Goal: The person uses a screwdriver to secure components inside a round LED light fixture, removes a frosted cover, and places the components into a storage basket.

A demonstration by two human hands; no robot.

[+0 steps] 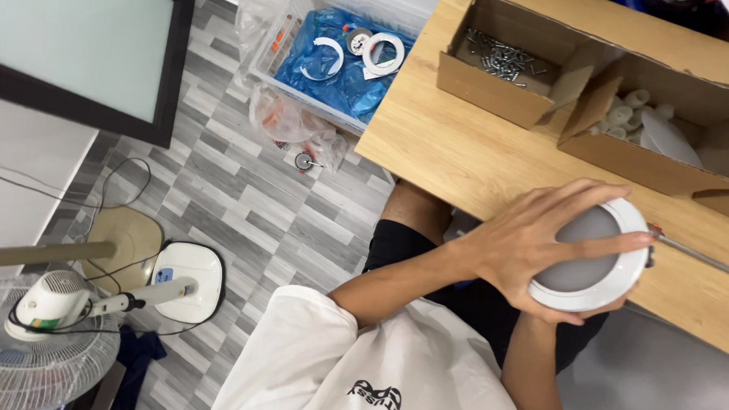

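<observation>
Left hand (535, 237) spread over top of round white lamp (587, 260) w/ grey centre, fingers wide, gripping rim. Right hand (577, 311) mostly hidden under lamp, cupping it from below; fingertips just show at lower edge. Lamp held at edge of wooden table (457, 143), above lap. Thin metal tool (698, 254) touching lamp's right side, lying on table. Behind: cardboard box w/ screws (506, 59), second box w/ white parts (655, 127). Floor left: crate w/ blue bag (338, 60), white fan (39, 330).
</observation>
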